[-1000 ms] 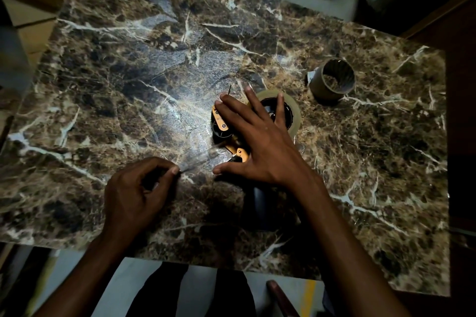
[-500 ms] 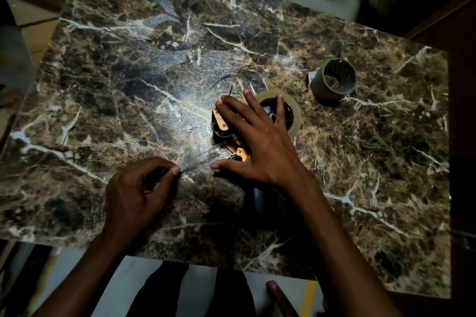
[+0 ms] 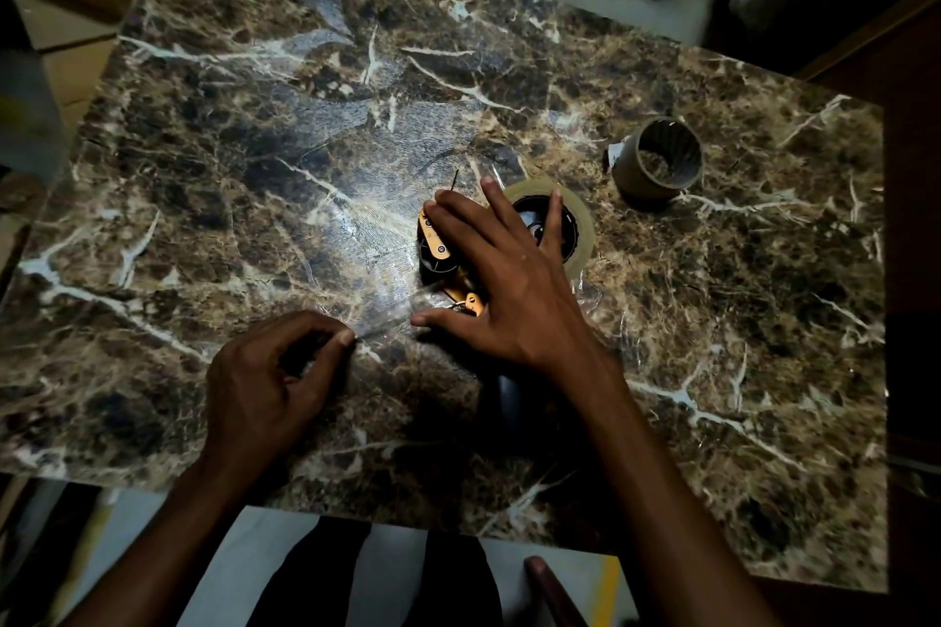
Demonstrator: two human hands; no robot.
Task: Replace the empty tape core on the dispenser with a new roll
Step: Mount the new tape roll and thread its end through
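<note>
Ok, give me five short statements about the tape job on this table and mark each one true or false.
1. The empty core stands on the table, apart from the dispenser. True.
2. The right hand is lifted clear of the dispenser. False: it lies spread flat over the dispenser and the new roll.
3. The left hand pinches a strand of clear tape that runs toward the dispenser. True.
4. The new roll lies off at the table's far left corner. False: it sits at the dispenser, partly under the right hand's fingers.
5. The empty core is crushed flat. False: it keeps its round, open shape.
</note>
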